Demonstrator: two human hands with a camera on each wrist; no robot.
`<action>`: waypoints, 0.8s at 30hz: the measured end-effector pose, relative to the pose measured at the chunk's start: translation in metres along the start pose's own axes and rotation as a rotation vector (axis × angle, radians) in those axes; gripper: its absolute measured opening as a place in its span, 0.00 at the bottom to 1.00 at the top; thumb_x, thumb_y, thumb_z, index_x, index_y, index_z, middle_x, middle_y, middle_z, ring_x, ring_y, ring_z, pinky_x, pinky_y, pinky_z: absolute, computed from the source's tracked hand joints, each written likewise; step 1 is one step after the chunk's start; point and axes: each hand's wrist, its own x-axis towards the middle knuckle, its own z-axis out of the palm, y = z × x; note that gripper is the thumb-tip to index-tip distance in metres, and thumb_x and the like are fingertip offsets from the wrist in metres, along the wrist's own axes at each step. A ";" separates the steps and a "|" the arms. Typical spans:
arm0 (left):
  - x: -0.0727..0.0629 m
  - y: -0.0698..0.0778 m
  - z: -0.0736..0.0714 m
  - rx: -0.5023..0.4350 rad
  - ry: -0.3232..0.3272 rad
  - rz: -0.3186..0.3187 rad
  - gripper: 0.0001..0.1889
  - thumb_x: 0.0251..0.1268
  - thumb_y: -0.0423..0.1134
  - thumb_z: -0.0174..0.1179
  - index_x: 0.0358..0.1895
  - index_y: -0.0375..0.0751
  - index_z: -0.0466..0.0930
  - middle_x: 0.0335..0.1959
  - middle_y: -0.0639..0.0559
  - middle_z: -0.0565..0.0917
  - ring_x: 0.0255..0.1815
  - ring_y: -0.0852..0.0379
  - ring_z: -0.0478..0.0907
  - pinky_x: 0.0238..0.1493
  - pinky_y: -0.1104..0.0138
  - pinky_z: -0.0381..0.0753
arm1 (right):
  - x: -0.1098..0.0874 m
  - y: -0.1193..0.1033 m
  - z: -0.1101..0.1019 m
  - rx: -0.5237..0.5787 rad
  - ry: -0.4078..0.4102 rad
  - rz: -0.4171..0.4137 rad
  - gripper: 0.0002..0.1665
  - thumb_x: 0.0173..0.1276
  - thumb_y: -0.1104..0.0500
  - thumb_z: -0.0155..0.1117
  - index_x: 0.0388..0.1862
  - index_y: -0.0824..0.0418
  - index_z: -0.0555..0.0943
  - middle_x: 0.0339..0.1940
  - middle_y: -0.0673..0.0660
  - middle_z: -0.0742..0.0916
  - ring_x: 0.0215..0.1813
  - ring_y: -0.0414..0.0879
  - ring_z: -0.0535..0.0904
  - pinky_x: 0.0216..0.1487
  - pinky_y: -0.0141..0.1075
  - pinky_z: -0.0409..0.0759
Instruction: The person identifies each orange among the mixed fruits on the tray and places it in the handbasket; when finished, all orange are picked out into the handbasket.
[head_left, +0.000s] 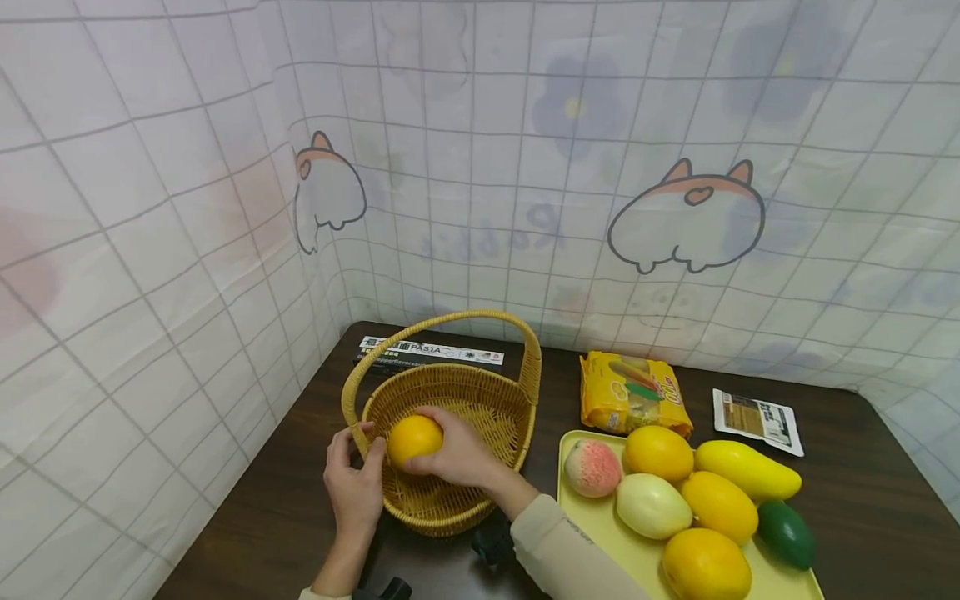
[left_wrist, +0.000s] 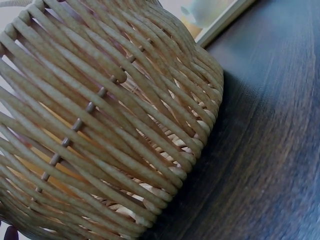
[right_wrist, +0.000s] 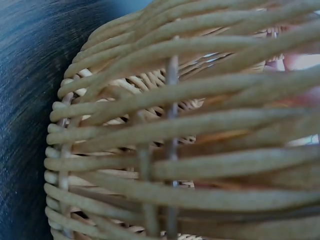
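A woven basket with a tall arched handle stands on the dark table. My right hand reaches over its right side and grips a round orange in the basket's left part. On the left, my left hand holds the basket's rim by the foot of the handle, thumb towards the inside. Woven strands of the basket wall fill much of the left wrist view, with the orange only glimpsed through gaps. In the right wrist view the basket wall hides most of the hand.
At right a yellow tray carries a peach, a pale fruit, a green avocado-like fruit and several yellow-orange fruits. Behind lie a yellow snack bag, a small packet and a pasta box.
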 end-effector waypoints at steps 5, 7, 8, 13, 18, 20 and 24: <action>0.000 -0.004 0.001 -0.005 0.004 0.001 0.12 0.61 0.25 0.61 0.47 0.26 0.78 0.46 0.29 0.76 0.47 0.39 0.75 0.45 0.72 0.68 | 0.001 0.002 0.001 -0.045 -0.021 -0.022 0.47 0.53 0.49 0.76 0.71 0.55 0.68 0.62 0.54 0.79 0.50 0.45 0.78 0.45 0.40 0.77; 0.001 -0.011 0.002 -0.001 0.012 -0.001 0.12 0.60 0.24 0.61 0.47 0.27 0.79 0.45 0.31 0.77 0.47 0.41 0.75 0.46 0.71 0.68 | 0.000 0.002 0.001 -0.060 -0.030 -0.021 0.47 0.54 0.49 0.76 0.71 0.55 0.69 0.63 0.54 0.78 0.52 0.46 0.78 0.47 0.41 0.77; 0.002 -0.015 0.003 0.010 0.013 -0.003 0.11 0.60 0.24 0.61 0.47 0.28 0.79 0.45 0.33 0.78 0.46 0.44 0.75 0.45 0.71 0.68 | 0.000 0.002 0.001 -0.061 -0.031 -0.017 0.46 0.53 0.49 0.76 0.71 0.55 0.69 0.64 0.54 0.78 0.52 0.47 0.77 0.48 0.41 0.76; 0.005 -0.036 0.002 0.076 0.017 -0.010 0.11 0.59 0.24 0.61 0.45 0.35 0.81 0.43 0.45 0.80 0.42 0.57 0.75 0.41 0.71 0.69 | 0.001 0.000 0.002 -0.055 -0.035 0.000 0.44 0.53 0.50 0.77 0.69 0.55 0.71 0.65 0.55 0.77 0.55 0.49 0.77 0.50 0.43 0.76; 0.006 -0.038 0.002 0.088 0.014 -0.016 0.12 0.58 0.24 0.60 0.44 0.39 0.81 0.42 0.49 0.79 0.41 0.60 0.73 0.40 0.70 0.69 | 0.001 0.000 0.001 -0.036 -0.040 0.001 0.44 0.52 0.51 0.77 0.69 0.55 0.72 0.64 0.55 0.77 0.54 0.49 0.77 0.49 0.43 0.76; 0.006 -0.038 0.002 0.094 0.015 -0.016 0.12 0.57 0.24 0.60 0.43 0.39 0.81 0.42 0.50 0.79 0.41 0.61 0.73 0.40 0.70 0.69 | 0.000 0.000 0.001 -0.018 -0.045 0.004 0.44 0.53 0.52 0.76 0.69 0.56 0.72 0.63 0.55 0.78 0.52 0.49 0.77 0.48 0.43 0.76; 0.006 -0.039 0.003 0.104 0.022 -0.015 0.12 0.56 0.23 0.60 0.43 0.38 0.81 0.41 0.50 0.79 0.40 0.60 0.73 0.39 0.71 0.69 | -0.002 -0.003 -0.001 0.018 -0.054 0.009 0.43 0.55 0.52 0.75 0.69 0.57 0.71 0.63 0.56 0.78 0.51 0.48 0.77 0.50 0.42 0.76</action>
